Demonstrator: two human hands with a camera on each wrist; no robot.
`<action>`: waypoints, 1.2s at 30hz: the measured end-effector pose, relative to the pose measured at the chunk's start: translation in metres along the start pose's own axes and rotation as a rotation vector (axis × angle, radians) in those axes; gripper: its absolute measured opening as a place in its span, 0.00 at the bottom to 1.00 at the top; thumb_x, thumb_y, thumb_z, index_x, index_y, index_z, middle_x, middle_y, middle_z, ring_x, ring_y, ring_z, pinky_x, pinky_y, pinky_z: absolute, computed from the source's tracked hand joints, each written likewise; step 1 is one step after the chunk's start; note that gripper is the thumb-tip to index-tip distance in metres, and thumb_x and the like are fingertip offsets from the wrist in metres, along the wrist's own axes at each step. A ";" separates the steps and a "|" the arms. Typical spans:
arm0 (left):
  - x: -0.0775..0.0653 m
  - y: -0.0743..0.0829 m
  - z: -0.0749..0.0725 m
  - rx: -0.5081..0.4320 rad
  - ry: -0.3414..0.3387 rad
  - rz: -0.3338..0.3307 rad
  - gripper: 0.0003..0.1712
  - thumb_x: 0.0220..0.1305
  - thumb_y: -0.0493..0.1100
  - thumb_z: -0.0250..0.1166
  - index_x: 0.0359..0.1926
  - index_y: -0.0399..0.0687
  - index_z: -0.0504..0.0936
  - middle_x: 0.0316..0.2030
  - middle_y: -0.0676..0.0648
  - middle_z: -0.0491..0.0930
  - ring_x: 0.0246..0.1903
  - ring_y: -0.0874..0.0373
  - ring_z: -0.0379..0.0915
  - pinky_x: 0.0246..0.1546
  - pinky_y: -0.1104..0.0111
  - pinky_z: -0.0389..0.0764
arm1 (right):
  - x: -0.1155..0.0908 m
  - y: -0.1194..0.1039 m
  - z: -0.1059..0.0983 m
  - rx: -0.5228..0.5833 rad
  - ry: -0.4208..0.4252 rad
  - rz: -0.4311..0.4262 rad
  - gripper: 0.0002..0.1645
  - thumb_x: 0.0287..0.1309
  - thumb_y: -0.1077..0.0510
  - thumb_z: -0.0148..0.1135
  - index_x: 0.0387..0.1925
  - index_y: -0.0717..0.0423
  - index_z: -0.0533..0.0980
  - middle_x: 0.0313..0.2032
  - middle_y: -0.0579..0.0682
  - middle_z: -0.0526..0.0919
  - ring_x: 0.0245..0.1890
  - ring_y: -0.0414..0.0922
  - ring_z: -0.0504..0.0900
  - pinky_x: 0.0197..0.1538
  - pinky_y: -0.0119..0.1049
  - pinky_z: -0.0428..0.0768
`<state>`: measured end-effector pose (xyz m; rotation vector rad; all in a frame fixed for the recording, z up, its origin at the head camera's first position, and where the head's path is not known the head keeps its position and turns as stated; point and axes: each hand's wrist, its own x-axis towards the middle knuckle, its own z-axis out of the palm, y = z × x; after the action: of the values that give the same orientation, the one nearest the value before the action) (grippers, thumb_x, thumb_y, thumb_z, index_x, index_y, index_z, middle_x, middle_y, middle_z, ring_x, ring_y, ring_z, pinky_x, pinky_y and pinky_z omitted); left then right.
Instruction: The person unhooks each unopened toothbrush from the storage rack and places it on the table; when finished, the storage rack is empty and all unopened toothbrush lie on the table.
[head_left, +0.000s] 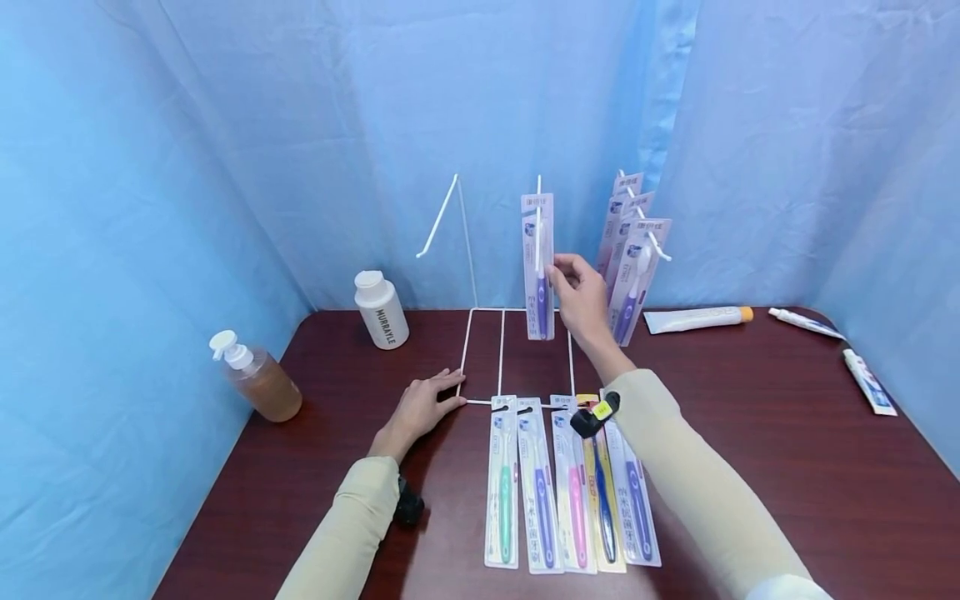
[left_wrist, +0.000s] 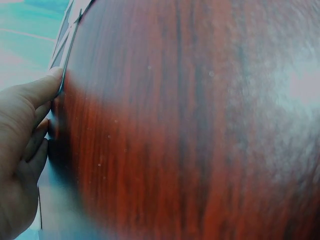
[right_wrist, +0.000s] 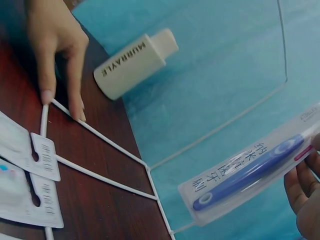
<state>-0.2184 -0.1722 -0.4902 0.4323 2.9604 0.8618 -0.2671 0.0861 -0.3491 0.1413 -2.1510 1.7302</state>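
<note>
In the head view, my right hand (head_left: pixel 583 292) pinches the edge of a packaged purple toothbrush (head_left: pixel 542 312) between thumb and fingers. This pack hangs upright at the middle hook of a white wire rack (head_left: pixel 502 350). The same toothbrush (right_wrist: pixel 250 172) shows close up in the right wrist view, with fingertips at its edge. My left hand (head_left: pixel 423 404) rests on the rack's front left base corner, thumb and fingers extended along the wire. From the right hook hang several more packaged toothbrushes (head_left: pixel 630 292), one behind another.
A row of packaged toothbrushes, green (head_left: pixel 505 508), purple, pink and dark blue among them, lies before the rack, partly overlapping its front wire. Left stand a white bottle (head_left: pixel 382 312) and an amber pump bottle (head_left: pixel 266 387). Toothpaste tubes (head_left: pixel 693 320) lie at the right. Blue curtains surround the table.
</note>
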 end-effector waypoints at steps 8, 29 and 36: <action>0.000 -0.001 -0.001 0.006 0.006 0.006 0.29 0.62 0.51 0.65 0.63 0.53 0.75 0.64 0.52 0.71 0.67 0.55 0.62 0.65 0.52 0.66 | -0.038 -0.018 -0.019 -0.039 -0.053 -0.053 0.15 0.65 0.63 0.56 0.50 0.68 0.77 0.42 0.65 0.83 0.35 0.47 0.81 0.36 0.19 0.75; 0.001 -0.001 0.000 0.010 0.009 0.011 0.29 0.61 0.51 0.66 0.63 0.54 0.75 0.64 0.52 0.72 0.67 0.55 0.63 0.65 0.53 0.65 | -0.089 -0.016 -0.047 0.071 -0.229 -0.090 0.13 0.64 0.61 0.59 0.49 0.60 0.80 0.41 0.57 0.84 0.36 0.35 0.81 0.41 0.25 0.79; 0.000 0.000 0.001 0.004 0.006 0.004 0.29 0.62 0.50 0.66 0.63 0.54 0.75 0.64 0.52 0.71 0.67 0.55 0.62 0.65 0.53 0.66 | -0.094 -0.020 -0.054 0.124 -0.273 -0.091 0.14 0.65 0.58 0.59 0.50 0.58 0.79 0.41 0.49 0.84 0.37 0.38 0.82 0.43 0.30 0.81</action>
<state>-0.2182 -0.1719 -0.4906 0.4376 2.9680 0.8588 -0.1617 0.1186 -0.3545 0.5289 -2.1806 1.8820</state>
